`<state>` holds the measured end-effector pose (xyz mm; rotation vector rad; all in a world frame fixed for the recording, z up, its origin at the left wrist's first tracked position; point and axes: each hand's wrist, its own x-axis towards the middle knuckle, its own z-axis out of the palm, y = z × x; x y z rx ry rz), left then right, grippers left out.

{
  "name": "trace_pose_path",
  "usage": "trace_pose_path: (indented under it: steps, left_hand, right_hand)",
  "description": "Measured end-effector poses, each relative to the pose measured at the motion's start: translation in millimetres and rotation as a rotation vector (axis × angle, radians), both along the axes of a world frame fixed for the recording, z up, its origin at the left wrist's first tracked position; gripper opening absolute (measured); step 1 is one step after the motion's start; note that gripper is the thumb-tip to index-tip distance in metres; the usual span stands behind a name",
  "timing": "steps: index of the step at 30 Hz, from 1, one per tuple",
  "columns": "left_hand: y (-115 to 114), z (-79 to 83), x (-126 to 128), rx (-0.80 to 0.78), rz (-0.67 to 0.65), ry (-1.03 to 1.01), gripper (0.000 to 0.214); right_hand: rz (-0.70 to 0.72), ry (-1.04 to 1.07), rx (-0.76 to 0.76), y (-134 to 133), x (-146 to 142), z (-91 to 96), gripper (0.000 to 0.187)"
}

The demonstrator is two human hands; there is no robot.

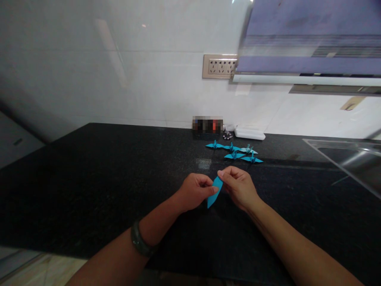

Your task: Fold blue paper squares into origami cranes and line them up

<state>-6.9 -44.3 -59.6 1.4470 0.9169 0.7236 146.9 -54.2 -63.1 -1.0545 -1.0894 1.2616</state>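
A narrow piece of folded blue paper [213,198] is held above the dark countertop [89,178], its pointed end slanting down toward me. My left hand [195,192] pinches it from the left, thumb lying across its middle. At its upper end, my right hand [239,186] grips the paper between thumb and fingers. Beyond my hands sit several folded paper cranes [234,155] in two rows, most of them blue; one at the right of the back row [249,149] looks paler.
Against the tiled wall stand a blurred-out dark box [207,125], a small dark cluster [228,135] and a white flat object [250,132]. A metal sink [354,159] is set into the counter at right. Above are a socket panel [220,66] and a purple blind [303,35].
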Motion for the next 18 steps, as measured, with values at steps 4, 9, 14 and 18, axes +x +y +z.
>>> trace_pose_path:
  steps: [4,9,14,18]
  left_hand:
    - [-0.3,1.5,0.6,0.002,0.004,0.011,0.019]
    - [-1.0,2.1,1.8,-0.003,0.000,-0.005,0.019]
    - [0.5,-0.4,1.2,0.038,0.027,-0.011,0.021]
    - [1.2,-4.2,1.3,0.084,0.050,0.008,0.024]
  right_hand:
    - [0.039,0.014,-0.015,0.7,2.0,-0.1,0.025]
    - [0.075,0.026,-0.019,1.2,5.0,1.1,0.026]
    - [0.188,-0.008,-0.038,0.2,5.5,2.3,0.025]
    - [0.233,-0.078,-0.027,-1.7,4.4,2.7,0.024]
